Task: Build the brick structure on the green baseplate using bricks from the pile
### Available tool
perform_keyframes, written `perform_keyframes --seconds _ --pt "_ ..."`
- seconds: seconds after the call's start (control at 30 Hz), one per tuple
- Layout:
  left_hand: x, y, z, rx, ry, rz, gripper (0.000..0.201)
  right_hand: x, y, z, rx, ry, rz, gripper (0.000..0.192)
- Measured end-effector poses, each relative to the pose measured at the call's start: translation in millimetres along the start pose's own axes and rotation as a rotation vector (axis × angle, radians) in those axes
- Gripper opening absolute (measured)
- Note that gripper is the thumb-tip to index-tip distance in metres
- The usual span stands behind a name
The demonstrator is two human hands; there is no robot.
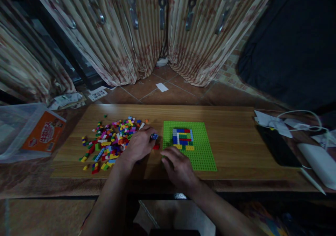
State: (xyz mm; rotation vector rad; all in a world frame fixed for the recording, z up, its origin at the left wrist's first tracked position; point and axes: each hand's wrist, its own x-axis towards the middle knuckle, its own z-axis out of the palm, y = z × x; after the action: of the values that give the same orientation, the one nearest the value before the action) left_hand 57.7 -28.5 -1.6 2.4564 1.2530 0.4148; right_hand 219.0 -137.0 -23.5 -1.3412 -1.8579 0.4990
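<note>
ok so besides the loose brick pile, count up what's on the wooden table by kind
Green baseplate: 1
Brick build on the baseplate: 1
Hands, left hand and right hand: 2
Black phone: 1
White power bank: 1
Crumpled white paper: 1
Total: 7

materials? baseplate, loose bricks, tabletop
Baseplate: likely moulded plastic, bright green, with a regular stud grid and a dull sheen.
Bricks: likely the same hard plastic, in saturated solid colours with sharp edges; the left hand pinches a blue one.
Tabletop: wood or wood-look laminate, with long grain lines and a smooth satin finish; which of the two cannot be told.
</note>
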Motion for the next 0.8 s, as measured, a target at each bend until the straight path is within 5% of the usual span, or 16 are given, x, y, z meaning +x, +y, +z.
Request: perform_keyframes --seconds 0.2,0.43,0.6,0.8 --pt "-0.1 -2.0 -2.5 -0.061 -0.011 -0.025 0.026 18.3 3.0 33.6 -0.131 -0.026 0.013 0.032" --pt "-0.7 -3.2 -2.3 -0.076 -0.004 -0.006 0.026 24.0 3.1 39.5 -0.164 -0.046 0.014 0.029" --pt "-2.8 -3.9 -5.2 -0.132 0.03 -0.034 0.023 13.1 -4.3 -3.6 -0.048 0.001 0.013 0.031" --pt "-0.9 13.7 7.0 -0.236 0.109 -0.025 0.019 -13.0 33.6 -74.9 -0.117 0.113 0.232 0.02"
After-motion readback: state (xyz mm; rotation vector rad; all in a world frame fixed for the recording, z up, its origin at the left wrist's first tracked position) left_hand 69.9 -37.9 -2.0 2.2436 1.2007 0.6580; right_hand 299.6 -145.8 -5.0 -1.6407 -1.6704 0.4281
